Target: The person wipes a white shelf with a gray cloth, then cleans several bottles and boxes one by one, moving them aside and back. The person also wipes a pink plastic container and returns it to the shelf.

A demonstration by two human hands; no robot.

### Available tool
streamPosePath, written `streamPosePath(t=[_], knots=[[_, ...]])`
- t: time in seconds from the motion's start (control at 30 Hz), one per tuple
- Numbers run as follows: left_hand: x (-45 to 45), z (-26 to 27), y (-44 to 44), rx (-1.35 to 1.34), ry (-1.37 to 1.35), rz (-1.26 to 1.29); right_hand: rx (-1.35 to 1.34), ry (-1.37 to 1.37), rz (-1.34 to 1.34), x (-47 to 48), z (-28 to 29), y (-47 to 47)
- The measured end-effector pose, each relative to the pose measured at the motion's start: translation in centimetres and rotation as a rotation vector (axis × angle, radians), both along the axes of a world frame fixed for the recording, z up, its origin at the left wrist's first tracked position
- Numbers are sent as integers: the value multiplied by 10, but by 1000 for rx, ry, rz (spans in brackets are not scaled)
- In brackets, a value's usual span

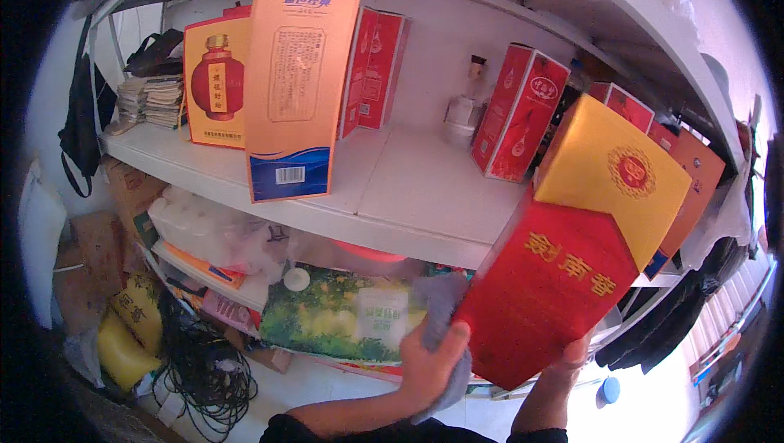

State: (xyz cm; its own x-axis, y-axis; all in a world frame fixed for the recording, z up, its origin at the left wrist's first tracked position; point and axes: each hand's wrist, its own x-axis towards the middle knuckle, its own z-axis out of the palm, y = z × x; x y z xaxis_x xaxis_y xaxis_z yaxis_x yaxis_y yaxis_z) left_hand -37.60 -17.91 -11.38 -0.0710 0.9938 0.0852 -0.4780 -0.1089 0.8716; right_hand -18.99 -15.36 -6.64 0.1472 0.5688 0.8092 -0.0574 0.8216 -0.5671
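Observation:
A tall red and gold liquor box is tilted in front of the shelf's right part. My right hand grips its lower right edge, the fingers partly hidden behind it. My left hand holds a grey cloth against the box's lower left side. On the white shelf stand an orange and blue box, a yellow box with a red jar picture, red boxes and a clear glass bottle with a dark cap.
Stacked papers and a black bag lie at the shelf's left end. Below are a green patterned box, plastic-wrapped white goods and coiled black cables. Dark cloth hangs at right, above a blue round object.

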Motion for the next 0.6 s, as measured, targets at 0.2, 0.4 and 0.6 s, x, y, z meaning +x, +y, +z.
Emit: streamPosePath(t=[0.2, 0.4, 0.6], knots=[[8, 6, 5, 889, 304, -192, -202, 541, 644, -1, 3, -10], [10, 109, 72, 1091, 570, 104, -148, 565, 636, -6, -3, 6], [-9, 144, 94, 330, 381, -269, -91, 539, 606, 3, -4, 13]])
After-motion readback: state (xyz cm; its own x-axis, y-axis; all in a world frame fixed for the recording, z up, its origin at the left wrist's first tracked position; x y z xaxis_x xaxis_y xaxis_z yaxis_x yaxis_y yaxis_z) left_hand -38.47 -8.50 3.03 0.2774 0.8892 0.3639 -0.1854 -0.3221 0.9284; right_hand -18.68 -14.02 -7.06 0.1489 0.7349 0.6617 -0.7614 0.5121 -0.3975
